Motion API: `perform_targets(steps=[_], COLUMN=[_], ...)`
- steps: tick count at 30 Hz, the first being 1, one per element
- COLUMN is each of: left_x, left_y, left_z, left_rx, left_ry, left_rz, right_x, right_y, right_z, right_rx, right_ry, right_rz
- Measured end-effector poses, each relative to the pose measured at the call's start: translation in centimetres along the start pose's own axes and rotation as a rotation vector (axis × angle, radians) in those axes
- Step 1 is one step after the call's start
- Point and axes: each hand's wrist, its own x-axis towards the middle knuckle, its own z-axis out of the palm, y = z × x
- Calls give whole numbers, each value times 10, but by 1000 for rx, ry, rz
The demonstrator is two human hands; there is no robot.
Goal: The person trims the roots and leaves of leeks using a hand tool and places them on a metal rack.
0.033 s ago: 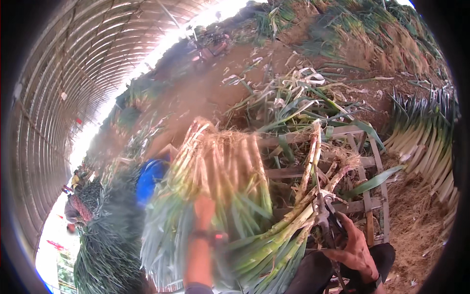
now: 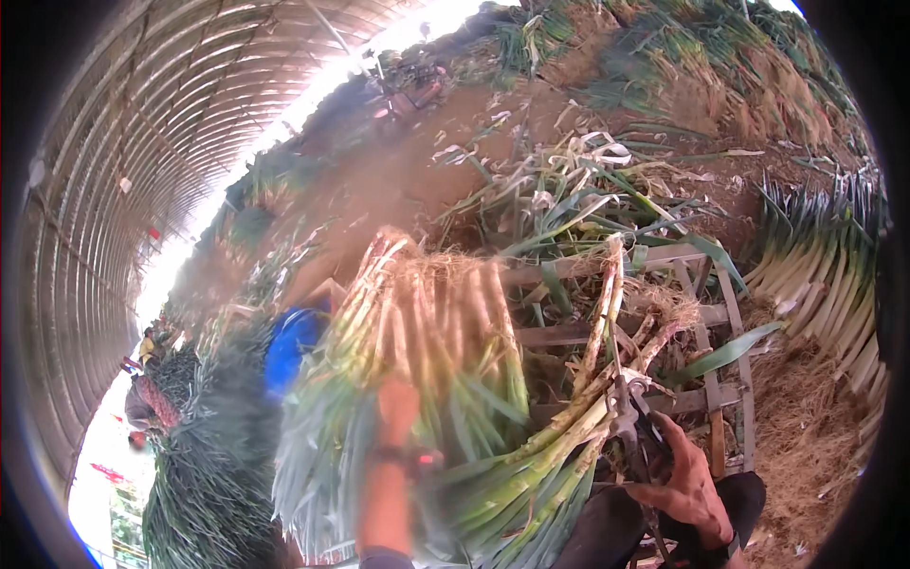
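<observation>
A wide bundle of leeks [image 2: 445, 322] lies in front of me, roots at the far end and green leaves toward me. My left hand [image 2: 396, 403] reaches onto these leeks; its fingers are blurred and lost among the stalks. Closer to the right, several loose leeks [image 2: 559, 422] slant up, with dry outer skins and roots. Beside them my right hand [image 2: 687, 484] is closed round a grey metal hand tool [image 2: 626, 417] with a thin pointed tip and dark handle. The tool's exact kind is unclear, and its tip overlaps the leek stalks in view.
A wooden slatted frame [image 2: 711, 379] stands under and beyond the leeks. Cut leaves [image 2: 588, 190] are heaped behind it. Pale-stemmed leeks [image 2: 829, 275] lie at the right above loose root trimmings [image 2: 796, 474]. A blue object [image 2: 292, 351] and more leeks [image 2: 204, 484] are at the left.
</observation>
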Motion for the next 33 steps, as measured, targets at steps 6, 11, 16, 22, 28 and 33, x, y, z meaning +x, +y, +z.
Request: perform_targets(steps=[6,11,16,22,28,33], left_x=[10,12,23,51,71,62], left_y=[17,46,53,66,55,89], left_z=[31,46,53,63,73,62], left_rx=[127,43,138,33,-68,-66], left_ry=[235,122,200,3,-110,-58], left_rz=[220,370,341,-19,-23,97], right_x=[2,3,5,3,5,5], right_y=[-2,-1,-6,7,6,6], right_z=[7,10,12,8,7,7], right_rx=[-41,-43,26,-10,-61,-79], right_ry=[35,19,-13,-39,-96,-101], right_rz=[29,46,127,152,141,153])
